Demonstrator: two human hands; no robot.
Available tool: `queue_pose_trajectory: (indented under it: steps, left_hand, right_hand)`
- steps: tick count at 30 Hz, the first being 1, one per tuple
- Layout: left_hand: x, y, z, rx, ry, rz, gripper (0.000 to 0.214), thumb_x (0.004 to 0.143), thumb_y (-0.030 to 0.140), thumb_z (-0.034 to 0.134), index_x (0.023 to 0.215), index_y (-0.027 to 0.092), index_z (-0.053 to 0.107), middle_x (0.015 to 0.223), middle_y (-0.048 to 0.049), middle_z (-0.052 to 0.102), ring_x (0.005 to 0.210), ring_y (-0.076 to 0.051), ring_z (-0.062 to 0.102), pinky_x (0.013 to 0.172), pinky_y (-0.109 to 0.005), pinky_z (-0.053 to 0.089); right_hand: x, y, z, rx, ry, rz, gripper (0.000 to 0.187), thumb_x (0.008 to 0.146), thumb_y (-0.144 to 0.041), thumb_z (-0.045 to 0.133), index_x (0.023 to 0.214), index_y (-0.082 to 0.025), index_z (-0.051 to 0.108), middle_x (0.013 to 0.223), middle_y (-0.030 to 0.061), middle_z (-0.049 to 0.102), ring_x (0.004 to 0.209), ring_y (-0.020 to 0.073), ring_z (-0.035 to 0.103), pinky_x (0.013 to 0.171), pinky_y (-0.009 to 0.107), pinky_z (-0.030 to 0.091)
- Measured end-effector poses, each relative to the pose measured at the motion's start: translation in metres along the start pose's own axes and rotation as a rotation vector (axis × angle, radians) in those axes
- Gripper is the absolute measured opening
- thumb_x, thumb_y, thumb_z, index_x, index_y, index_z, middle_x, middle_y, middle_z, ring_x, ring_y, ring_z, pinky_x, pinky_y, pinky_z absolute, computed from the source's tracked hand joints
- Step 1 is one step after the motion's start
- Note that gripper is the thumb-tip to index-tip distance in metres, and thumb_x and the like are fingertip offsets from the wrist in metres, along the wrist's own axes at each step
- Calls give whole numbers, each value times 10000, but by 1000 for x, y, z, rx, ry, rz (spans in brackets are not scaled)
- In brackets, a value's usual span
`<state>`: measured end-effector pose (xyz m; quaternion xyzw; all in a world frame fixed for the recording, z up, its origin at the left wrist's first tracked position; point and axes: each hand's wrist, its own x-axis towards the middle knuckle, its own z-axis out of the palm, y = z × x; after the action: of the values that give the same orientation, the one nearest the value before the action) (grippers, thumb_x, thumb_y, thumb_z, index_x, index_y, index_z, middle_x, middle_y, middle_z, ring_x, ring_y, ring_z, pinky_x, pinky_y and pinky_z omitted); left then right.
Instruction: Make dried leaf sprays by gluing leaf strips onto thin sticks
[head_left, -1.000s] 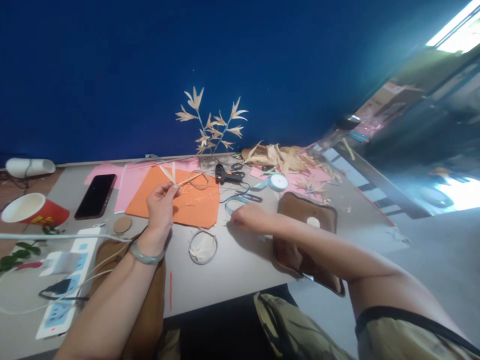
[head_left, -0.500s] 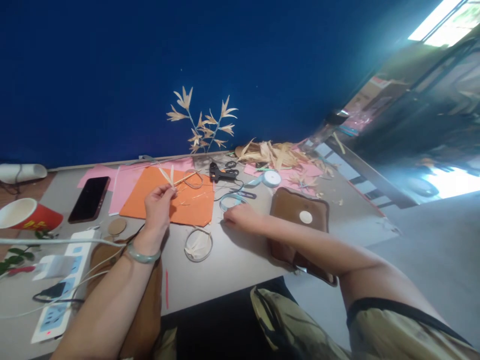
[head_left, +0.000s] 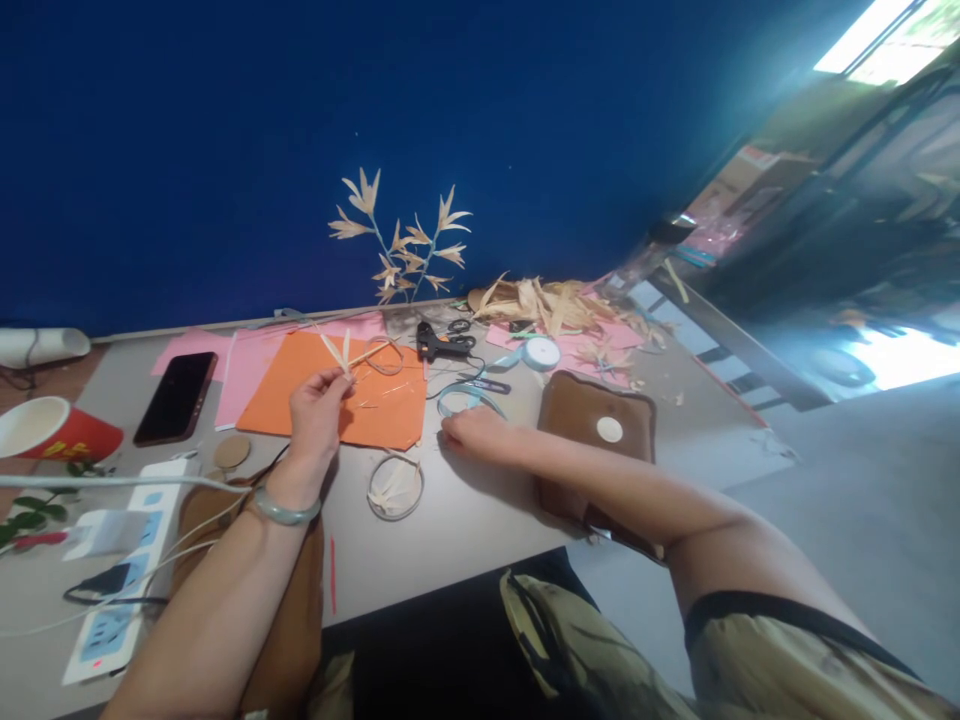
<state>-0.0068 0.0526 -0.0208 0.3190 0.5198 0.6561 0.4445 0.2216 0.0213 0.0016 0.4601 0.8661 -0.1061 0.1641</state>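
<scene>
My left hand (head_left: 315, 415) is closed in a pinch on a pale corn-husk flower (head_left: 341, 352), with narrow petals spreading above the fingertips over an orange sheet (head_left: 274, 400). My right hand (head_left: 478, 436) rests low at the tabletop with curled fingers. Whatever they may hold is hidden. Just behind it lies a loop of light blue ribbon (head_left: 448, 400), running toward its roll (head_left: 541, 353). Between my hands and nearer to me, a round hoop (head_left: 395, 487) lies with pale husk pieces inside. A second small ring (head_left: 385, 356) is on the orange sheet, among thin wire-like pieces.
A black glue gun (head_left: 442, 343) lies behind the sheet, near a heap of dried husks (head_left: 551, 303). Husk flowers on stems (head_left: 409, 240) stand at the blue wall. On the left are a phone (head_left: 176, 397), paper cup (head_left: 56, 428) and power strip (head_left: 127, 580). A brown tray (head_left: 596, 395) sits right.
The whole view has shifted very slightly. Both hands keep nearly the same place and pose, the left with the husk flower still pinched.
</scene>
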Motion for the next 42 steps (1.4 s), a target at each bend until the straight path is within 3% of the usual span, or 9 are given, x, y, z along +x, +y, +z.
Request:
queue_pose_trajectory:
  steps: [12,16,27,33,42]
  left_hand:
    - [-2,0,0,32,-14,-14,197,562,233,742,709,135,655,611,26,615,532,-74,548,562,-202,422]
    - [-4,3,0,76,-11,-53,214,567,246,749,733,139,664,624,25,619,541,-76,560,541,-190,406]
    - [-3,1,0,89,6,-31,219,550,242,765,722,153,664,616,30,608,534,-83,562,534,-200,420]
    - [-3,1,0,66,6,-34,220,542,233,748,718,140,655,610,33,610,526,-79,561,542,-198,416]
    - [-3,1,0,74,-19,-24,213,561,247,740,723,139,653,600,30,602,528,-79,550,546,-203,408]
  right_hand:
    - [-1,13,0,237,196,-61,146,791,-193,521,863,-145,638,891,89,692,748,174,591,618,244,345]
    - [-1,13,5,300,243,-65,138,805,-215,524,850,-152,638,792,66,680,698,163,565,598,239,326]
    - [0,12,13,362,252,-95,148,787,-228,603,923,-194,651,844,29,696,782,162,600,605,229,302]
    - [0,14,14,355,269,-94,87,770,-216,598,821,-195,666,788,21,692,738,156,588,582,233,290]
    - [-2,14,8,352,227,-60,96,748,-203,629,830,-193,677,790,19,694,722,150,584,591,225,319]
